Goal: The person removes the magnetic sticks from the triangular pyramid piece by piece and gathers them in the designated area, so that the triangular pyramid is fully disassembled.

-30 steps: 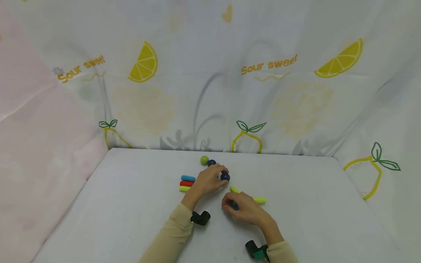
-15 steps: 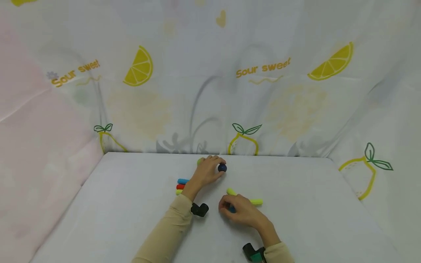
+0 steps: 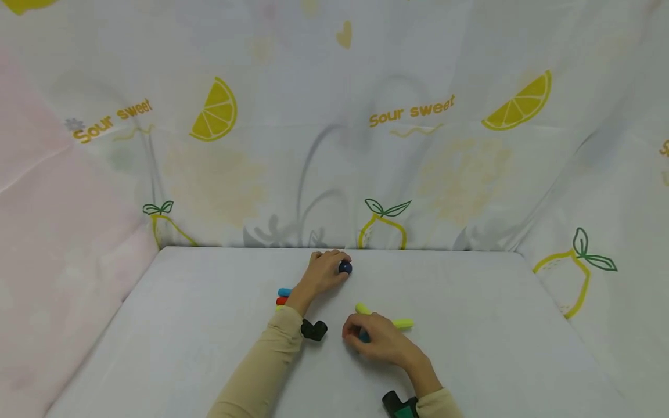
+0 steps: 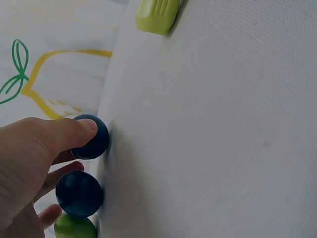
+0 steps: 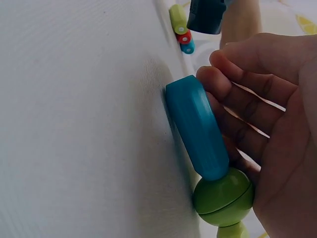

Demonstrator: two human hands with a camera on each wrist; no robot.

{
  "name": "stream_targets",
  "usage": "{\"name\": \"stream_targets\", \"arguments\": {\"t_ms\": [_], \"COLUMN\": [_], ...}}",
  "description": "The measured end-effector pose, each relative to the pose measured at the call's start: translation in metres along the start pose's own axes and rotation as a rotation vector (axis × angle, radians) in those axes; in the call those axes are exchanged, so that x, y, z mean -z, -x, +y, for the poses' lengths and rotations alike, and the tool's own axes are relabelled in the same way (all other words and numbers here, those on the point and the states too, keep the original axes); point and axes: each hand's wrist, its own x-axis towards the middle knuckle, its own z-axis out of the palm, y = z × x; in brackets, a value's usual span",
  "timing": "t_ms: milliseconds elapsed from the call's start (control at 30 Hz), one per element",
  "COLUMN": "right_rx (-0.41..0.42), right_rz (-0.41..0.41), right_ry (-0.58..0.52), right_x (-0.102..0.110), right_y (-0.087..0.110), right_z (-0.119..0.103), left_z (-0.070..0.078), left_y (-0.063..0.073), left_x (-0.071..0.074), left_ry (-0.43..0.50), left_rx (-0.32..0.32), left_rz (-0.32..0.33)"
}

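Observation:
Near the table's far edge, my left hand (image 3: 320,274) pinches a dark blue ball (image 3: 345,267), its thumb pressed on the ball in the left wrist view. Close beside that ball are a second dark blue ball (image 4: 79,194) and a green ball (image 4: 74,227), both hidden from the head view by the hand. My right hand (image 3: 385,341) rests nearer the front, fingers loosely curled alongside a blue stick (image 5: 195,126). One end of this stick meets a green ball (image 5: 223,197) under the palm. Yellow-green sticks (image 3: 403,324) show past the right hand.
Left of the left forearm lie a blue stick (image 3: 284,292), a red stick (image 3: 281,301) and a yellow-green stick (image 5: 177,17), side by side. A printed cloth (image 3: 292,174) hangs right behind the white table (image 3: 209,325).
My left hand has carried the dark blue ball toward the far edge and slightly left, up to the other balls, which it now covers in the head view. The right hand stays in place.

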Motion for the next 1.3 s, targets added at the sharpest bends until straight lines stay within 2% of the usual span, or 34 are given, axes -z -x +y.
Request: {"name": "stream_targets", "arguments": {"t_ms": [167,300,400,533,567,633,700,800,867,933,1000,1167,1233,1300], "right_rx": [-0.005,-0.006,0.012,0.051,0.054,0.055,0.053,0.028,-0.012,-0.086,-0.176,-0.361,-0.406,-0.437], "right_rz": [0.0,0.008,0.029,0.069,0.076,0.08,0.084,0.125,0.162,0.168,0.126,-0.106,-0.156,-0.162], "right_ry": [-0.038,-0.102,-0.147,-0.165,-0.169,-0.176,-0.181,-0.16,-0.119,-0.082,-0.057,-0.093,-0.111,-0.107], "right_x": [0.0,0.002,0.001,0.002,0.002,0.005,0.009,0.021,0.031,0.042,0.05,0.057,0.055,0.052], "right_y": [-0.001,-0.001,-0.001,0.001,0.002,0.003,0.004,0.007,0.011,0.018,0.025,0.036,0.036,0.033], "right_z": [-0.001,0.0,0.002,0.004,0.004,0.004,0.005,0.008,0.01,0.014,0.017,0.021,0.018,0.014], "left_z": [0.0,0.008,0.02,0.036,0.04,0.045,0.047,0.05,0.052,0.054,0.056,0.058,0.058,0.058], "left_y": [0.004,0.013,0.026,0.048,0.053,0.061,0.067,0.076,0.082,0.088,0.092,0.098,0.099,0.1], "left_x": [0.004,0.01,0.012,0.007,0.005,0.0,-0.005,-0.01,-0.013,-0.014,-0.013,-0.011,-0.009,-0.008], "left_ry": [-0.007,0.044,0.148,0.286,0.31,0.338,0.334,0.269,0.228,0.202,0.186,0.156,0.156,0.162], "left_rx": [-0.022,-0.071,-0.15,-0.241,-0.249,-0.247,-0.23,-0.202,-0.188,-0.175,-0.153,-0.091,-0.065,-0.048], "left_rz": [0.002,0.0,-0.077,-0.266,-0.296,-0.315,-0.29,-0.221,-0.184,-0.157,-0.14,-0.122,-0.123,-0.125]}}
